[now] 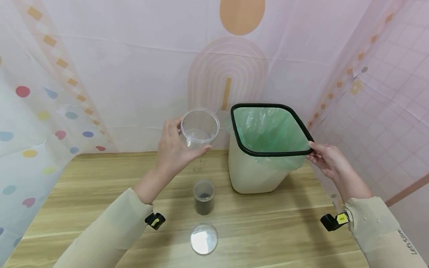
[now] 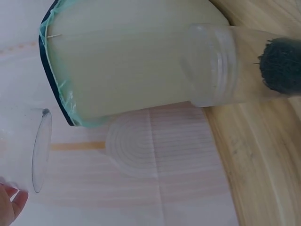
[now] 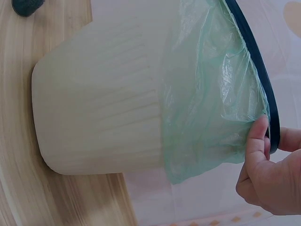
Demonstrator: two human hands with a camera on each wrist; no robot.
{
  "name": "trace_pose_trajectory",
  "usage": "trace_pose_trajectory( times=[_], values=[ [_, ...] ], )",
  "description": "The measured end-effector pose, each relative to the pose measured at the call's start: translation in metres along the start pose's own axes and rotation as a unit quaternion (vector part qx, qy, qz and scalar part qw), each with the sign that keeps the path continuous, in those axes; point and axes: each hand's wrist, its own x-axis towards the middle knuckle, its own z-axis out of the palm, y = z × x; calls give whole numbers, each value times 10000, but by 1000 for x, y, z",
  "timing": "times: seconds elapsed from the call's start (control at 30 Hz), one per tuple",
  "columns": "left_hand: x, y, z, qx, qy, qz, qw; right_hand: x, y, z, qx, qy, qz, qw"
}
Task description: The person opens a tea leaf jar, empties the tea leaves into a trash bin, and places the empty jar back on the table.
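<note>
My left hand (image 1: 174,145) grips a clear plastic jar (image 1: 200,126) around its side, raised above the table just left of the bin, its mouth turned toward the head camera. The jar (image 2: 21,146) looks see-through in the left wrist view. My right hand (image 1: 326,160) pinches the black rim (image 3: 263,70) of a cream trash bin (image 1: 253,173) at its front right corner. A green plastic bag (image 1: 268,128) lines the bin and folds over the outside. On the table stands a clear container (image 1: 203,197) with dark, fibrous stuff in its lower part.
A round clear lid (image 1: 204,238) lies near the front of the wooden table (image 1: 100,186). A patterned cloth (image 1: 134,74) hangs behind and along both sides, close to the bin's back and right. Black wrist cameras (image 1: 155,221) sit on both sleeves.
</note>
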Motion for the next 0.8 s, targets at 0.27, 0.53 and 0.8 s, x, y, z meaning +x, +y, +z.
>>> trace_pose_trajectory(
  times=[0.27, 0.53, 0.8],
  values=[
    [-15, -8, -5, -171, -88, -96, 9998, 0, -2, 0, -130, 46, 34, 9999],
    [-33, -16, -11, -359, 10, -580, 9977, 1, -1, 0, -13, 67, 59, 10000],
    [-49, -24, -20, -461, -40, -869, 9951, 0, -1, 0, -50, 47, 55, 10000]
  ],
)
